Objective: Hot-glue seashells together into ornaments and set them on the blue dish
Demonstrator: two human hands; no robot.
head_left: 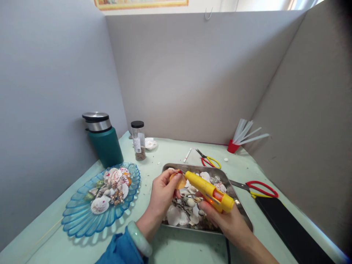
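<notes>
My left hand pinches an orange seashell between thumb and fingers, above the metal tray. In my right hand is a yellow hot glue gun, an orange light glowing on its side. The gun's nozzle points left and meets or nearly meets the shell's upper edge; whether they touch I cannot tell. Below both hands, the tray holds many white and patterned seashells. A dark cord runs down from under my right hand.
At left, a blue scalloped plate bears more shells, with a green bottle behind it. A clear jar stands farther back. Small pliers, scissors, a black slab and a red cup of glue sticks lie rightward. Grey panels enclose the table.
</notes>
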